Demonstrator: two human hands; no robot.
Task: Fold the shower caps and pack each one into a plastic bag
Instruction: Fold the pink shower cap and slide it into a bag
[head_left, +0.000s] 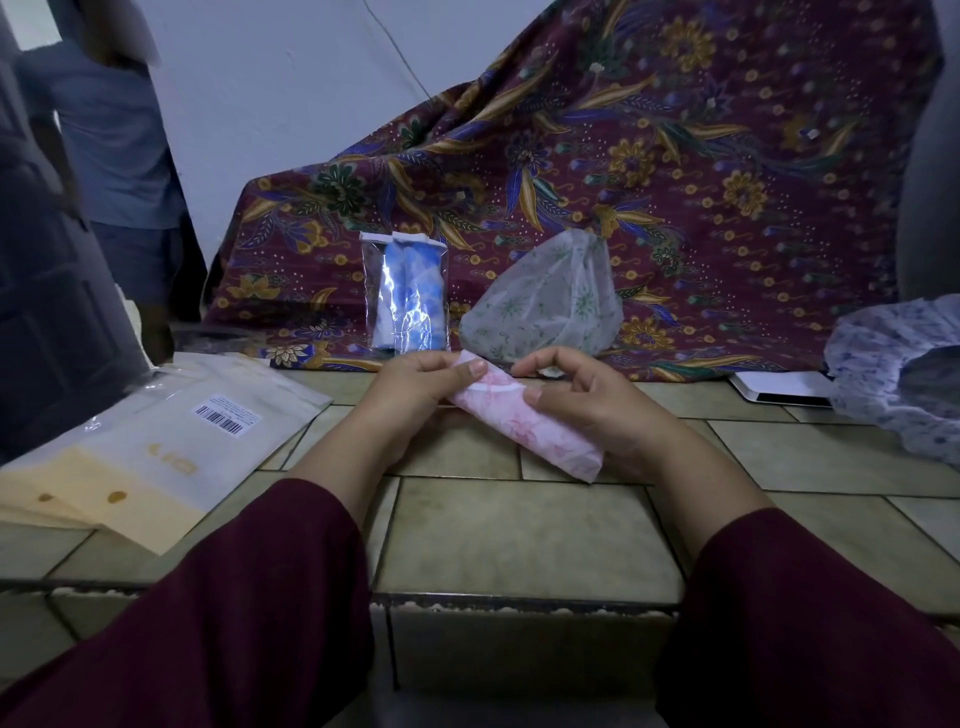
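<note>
So the pink shower cap (524, 415) was already folded down into a narrow strip, and both hands had it just above the tiled bench (519, 535). Its long axis ran diagonally — far end up by the left hand (415, 387), near end dropping toward the right, poking out past the right hand (587, 402). Left fingers (470, 370) were curled round the far end, thumb on top; the right hand pinched the middle from the other side with its thumb pressed on the strip. Neither hand was really closer, they sat on opposite sides of it.

My guess is the next bit was sliding it lengthwise into a bag, so that free near end mattered.

Further back, leaning on the batik cloth (675, 182), stood a blue cap already bagged (408, 296) and a green-print cap (545, 306) loosely bunched. Another floral cap (883, 364) lay off right — and a stack of flat packets (156, 447) off left, well apart.
</note>
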